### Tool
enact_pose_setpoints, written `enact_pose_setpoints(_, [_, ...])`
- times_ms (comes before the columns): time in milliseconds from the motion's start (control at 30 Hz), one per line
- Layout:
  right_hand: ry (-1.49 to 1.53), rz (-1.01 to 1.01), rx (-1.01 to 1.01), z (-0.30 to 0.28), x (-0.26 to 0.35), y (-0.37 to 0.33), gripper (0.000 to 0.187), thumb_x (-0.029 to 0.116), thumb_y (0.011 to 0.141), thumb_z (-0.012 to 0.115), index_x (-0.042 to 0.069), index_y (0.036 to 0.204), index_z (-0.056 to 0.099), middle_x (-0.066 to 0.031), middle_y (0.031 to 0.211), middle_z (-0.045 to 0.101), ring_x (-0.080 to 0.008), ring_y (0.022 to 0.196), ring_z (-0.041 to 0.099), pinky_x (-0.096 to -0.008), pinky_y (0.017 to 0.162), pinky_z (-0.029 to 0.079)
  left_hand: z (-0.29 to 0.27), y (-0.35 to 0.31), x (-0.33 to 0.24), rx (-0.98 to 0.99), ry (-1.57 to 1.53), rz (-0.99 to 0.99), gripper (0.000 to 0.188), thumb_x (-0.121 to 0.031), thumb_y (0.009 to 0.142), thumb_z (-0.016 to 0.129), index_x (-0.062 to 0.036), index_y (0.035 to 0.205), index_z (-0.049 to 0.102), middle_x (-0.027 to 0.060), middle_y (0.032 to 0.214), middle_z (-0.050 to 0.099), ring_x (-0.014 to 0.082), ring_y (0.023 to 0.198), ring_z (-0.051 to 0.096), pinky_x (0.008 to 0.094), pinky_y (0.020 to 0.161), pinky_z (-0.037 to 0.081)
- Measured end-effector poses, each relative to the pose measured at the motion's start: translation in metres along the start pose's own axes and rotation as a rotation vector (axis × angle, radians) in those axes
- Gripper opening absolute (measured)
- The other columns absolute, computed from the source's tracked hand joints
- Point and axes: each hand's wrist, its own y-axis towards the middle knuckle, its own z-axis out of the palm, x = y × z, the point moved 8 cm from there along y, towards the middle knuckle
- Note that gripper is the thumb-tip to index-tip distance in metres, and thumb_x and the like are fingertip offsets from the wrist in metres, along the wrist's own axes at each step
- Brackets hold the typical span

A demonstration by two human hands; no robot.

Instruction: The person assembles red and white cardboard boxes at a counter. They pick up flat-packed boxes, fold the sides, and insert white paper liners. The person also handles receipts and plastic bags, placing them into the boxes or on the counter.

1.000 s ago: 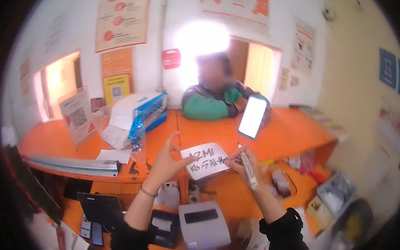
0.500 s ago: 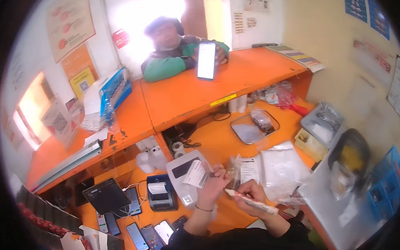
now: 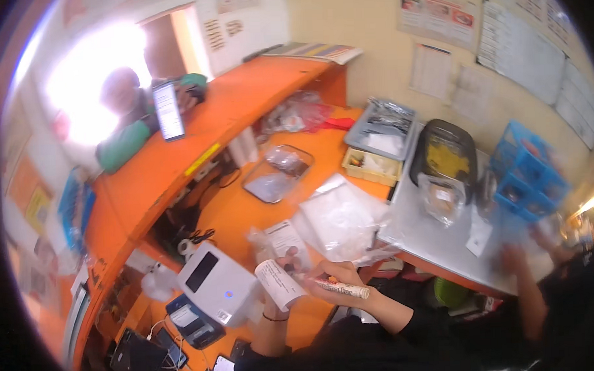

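Paper slip and marker in hand above a crowded desk

A pale printer stands just to the left of the slip, with a dark blue device beside it and phones near the lower edge. Just beyond the slip lies a printed sheet, next to a pile of clear plastic wrapping; these and the printer crowd the hands on the far and left sides. A shallow tray sits farther back. On the right, a grey table carries a dark tub, a clear bag and a blue basket; a blurred co-worker's hand reaches over its near side.

Bare orange desk runs between the printer and the tray. The raised orange counter borders the far left, where another person holds up a phone. The grey table's front edge slants down toward the right.

The left hand holds the curved slip with bent fingers, their tips showing over its far edge; the rest of that grip is hidden. The right hand is wrapped round the marker, close beside the slip, the marker's exposed end pointing right.
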Motion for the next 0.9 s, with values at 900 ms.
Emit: enact_pose_setpoints(900, [0.194, 0.212, -1.125, -0.339, -0.215, -0.152, 0.021, 0.015, 0.072, 0.068, 0.004, 0.081, 0.052, -0.0042, 0.071, 0.059, -0.0092, 0.06, 0.056, -0.0215, 0.052, 0.046, 0.195, 0.15, 0.376, 0.783, 0.442, -0.392, 0.027, -0.022, 0.084, 0.046, -0.0039, 0.095, 0.063, 0.0116, 0.135, 0.021, 0.0248, 0.127, 0.013, 0.0427, 0.101, 0.009])
